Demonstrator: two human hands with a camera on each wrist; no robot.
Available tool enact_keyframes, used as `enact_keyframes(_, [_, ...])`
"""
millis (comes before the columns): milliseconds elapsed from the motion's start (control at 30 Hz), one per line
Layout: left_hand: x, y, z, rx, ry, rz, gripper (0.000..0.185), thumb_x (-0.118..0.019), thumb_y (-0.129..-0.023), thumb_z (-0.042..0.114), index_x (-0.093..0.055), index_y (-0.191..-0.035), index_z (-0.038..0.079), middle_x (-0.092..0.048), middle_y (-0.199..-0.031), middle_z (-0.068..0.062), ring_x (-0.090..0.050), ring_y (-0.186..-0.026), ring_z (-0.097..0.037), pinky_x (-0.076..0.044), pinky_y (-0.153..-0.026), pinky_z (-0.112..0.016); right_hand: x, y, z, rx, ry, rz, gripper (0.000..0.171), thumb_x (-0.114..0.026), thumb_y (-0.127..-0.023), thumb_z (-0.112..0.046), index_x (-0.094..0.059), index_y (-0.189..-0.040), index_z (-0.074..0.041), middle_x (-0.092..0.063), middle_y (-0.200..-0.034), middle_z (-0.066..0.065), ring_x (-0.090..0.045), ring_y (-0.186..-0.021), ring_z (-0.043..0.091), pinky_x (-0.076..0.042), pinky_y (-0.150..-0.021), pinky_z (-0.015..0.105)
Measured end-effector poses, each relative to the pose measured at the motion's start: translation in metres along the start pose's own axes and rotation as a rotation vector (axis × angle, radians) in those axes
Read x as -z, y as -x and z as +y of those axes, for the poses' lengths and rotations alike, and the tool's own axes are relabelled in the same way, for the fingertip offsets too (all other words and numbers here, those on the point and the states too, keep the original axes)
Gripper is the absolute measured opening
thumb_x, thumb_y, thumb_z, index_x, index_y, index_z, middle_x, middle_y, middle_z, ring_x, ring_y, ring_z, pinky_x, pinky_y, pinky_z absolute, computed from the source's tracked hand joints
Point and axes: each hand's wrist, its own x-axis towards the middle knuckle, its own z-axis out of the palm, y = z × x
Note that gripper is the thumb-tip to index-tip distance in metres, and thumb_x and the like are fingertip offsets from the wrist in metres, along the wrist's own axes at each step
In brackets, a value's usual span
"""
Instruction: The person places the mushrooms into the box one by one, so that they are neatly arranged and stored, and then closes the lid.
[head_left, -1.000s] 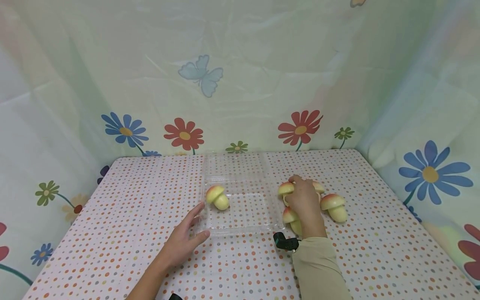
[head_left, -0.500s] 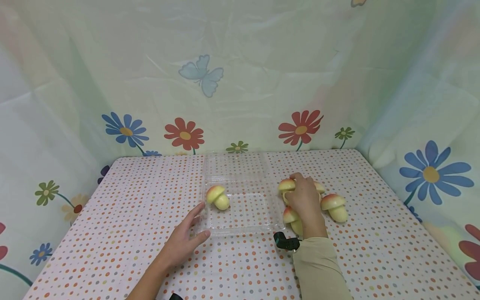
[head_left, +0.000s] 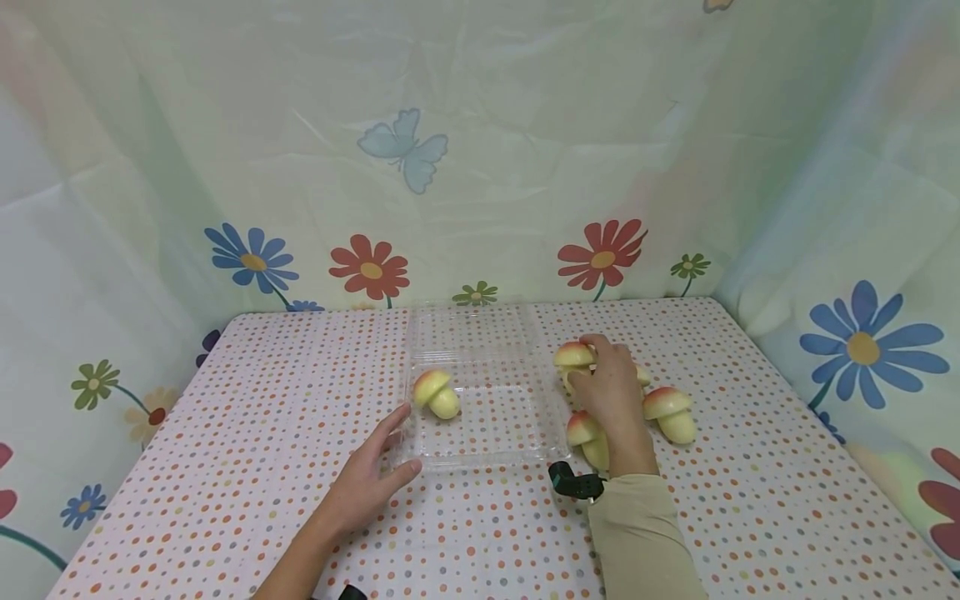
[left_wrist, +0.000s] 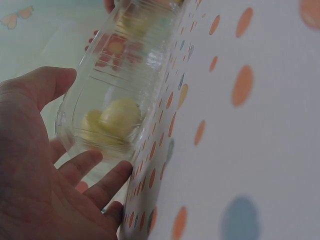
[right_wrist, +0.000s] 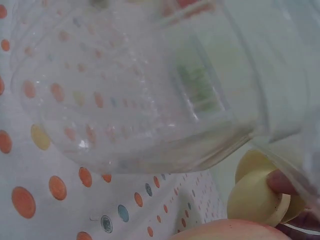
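Observation:
A clear plastic box (head_left: 495,460) stands on the table, its lid (head_left: 472,329) folded back behind it. One pale yellow mushroom (head_left: 437,395) with a red-tinged cap lies in its left part. My left hand (head_left: 371,475) is at the box's left side, thumb and fingers spread; the left wrist view shows them by the wall. To the right of the box, my right hand (head_left: 611,387) pinches another mushroom (head_left: 574,356), with the thumb (right_wrist: 281,182) on its side in the right wrist view. Its far side is partly hidden.
Near my right hand lie more mushrooms: one in front (head_left: 588,439), one to the right (head_left: 670,414) and one mostly hidden behind the hand (head_left: 642,375). A dotted cloth (head_left: 300,375) covers the table. Flower-printed curtains (head_left: 487,167) enclose the back and sides.
My right hand has shifted slightly away from me, and the mushroom in its fingers has moved the same way, apart from the front one. My left hand has stayed in place.

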Motion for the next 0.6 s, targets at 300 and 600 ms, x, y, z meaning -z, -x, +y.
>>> enact_keyframes(300, [0.0007, -0.0010, -0.0007, -0.013, -0.003, -0.007, 0.077, -0.067, -0.099, 0.035, -0.028, -0.165, 0.028, -0.034, -0.169, -0.002, -0.045, -0.147, -0.040, -0.031, -0.116, -0.073, 0.0049, 0.0010, -0.0024, 0.074, -0.076, 0.040, 0.060, -0.063, -0.091, -0.010, -0.049, -0.150, -0.009, -0.048, -0.136, 0.026, -0.063, -0.110, 0.039, -0.055, -0.078, 0.040])
enact_keyframes(600, [0.0005, -0.0014, -0.0012, -0.005, 0.006, -0.014, 0.077, -0.068, -0.099, 0.036, -0.027, -0.165, 0.029, -0.034, -0.169, -0.002, -0.044, -0.148, -0.040, -0.030, -0.117, -0.073, 0.0085, 0.0038, -0.0084, 0.095, -0.109, 0.058, 0.060, -0.065, -0.092, -0.011, -0.049, -0.150, -0.009, -0.049, -0.138, 0.025, -0.064, -0.117, 0.043, -0.059, -0.080, 0.043])
